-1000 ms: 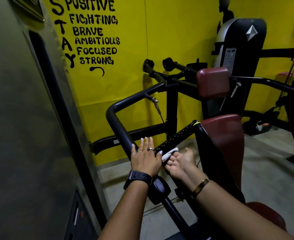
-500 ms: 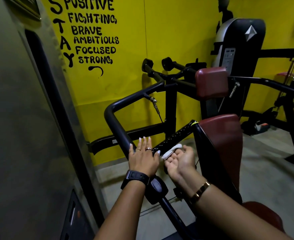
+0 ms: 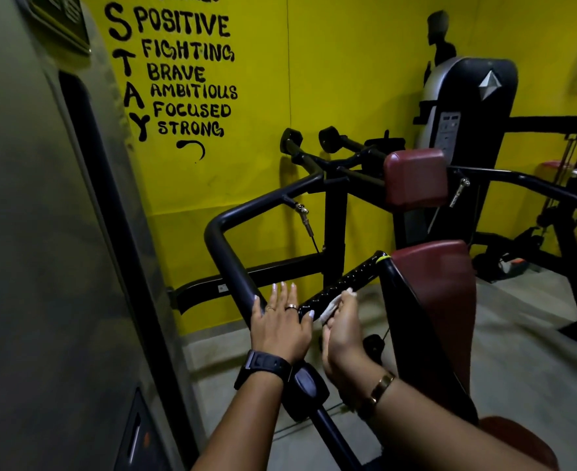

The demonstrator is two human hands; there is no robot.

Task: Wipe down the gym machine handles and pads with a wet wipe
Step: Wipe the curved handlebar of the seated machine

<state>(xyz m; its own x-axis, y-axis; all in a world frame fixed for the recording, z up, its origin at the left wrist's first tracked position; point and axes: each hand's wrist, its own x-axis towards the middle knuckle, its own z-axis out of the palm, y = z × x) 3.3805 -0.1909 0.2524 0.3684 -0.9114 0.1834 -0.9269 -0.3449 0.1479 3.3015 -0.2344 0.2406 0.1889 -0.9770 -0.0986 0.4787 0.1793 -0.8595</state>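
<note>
Ribbed black handle (image 3: pixel 341 283) of the gym machine, low in the middle of the view, just left of the dark red pad (image 3: pixel 439 290). Long axis on a slant: lower end at the left, near the hands; upper end pointing up and to the right, finishing at a small yellow mark beside the black frame of the pad.

White wipe (image 3: pixel 333 305) pressed against the underside of this handle, towards its lower end. Gripped by the right hand (image 3: pixel 343 338), fingers curled round it, palm turned to the left. Left hand (image 3: pixel 278 329) laid flat on the bent black bar (image 3: pixel 232 253) just beside the lower end of the handle, fingers straight and close together, pointing up and holding nothing. Black watch (image 3: pixel 263 367) on the left wrist, gold bracelet (image 3: pixel 382 385) on the right wrist, rings on two left fingers.

Higher and further back, an upper pad (image 3: pixel 414 176) in the same dark red, on the black frame. Behind it a tall black machine (image 3: pixel 467 130) with a grey control plate. Yellow wall (image 3: pixel 348 62) with black painted words (image 3: pixel 185 73) — STAY down the side, then POSITIVE, FIGHTING, BRAVE, AMBITIOUS, FOCUSED, STRONG. Grey floor (image 3: pixel 518 351), rather dim. Large grey panel (image 3: pixel 25 232) very close at the left edge, blurred.
</note>
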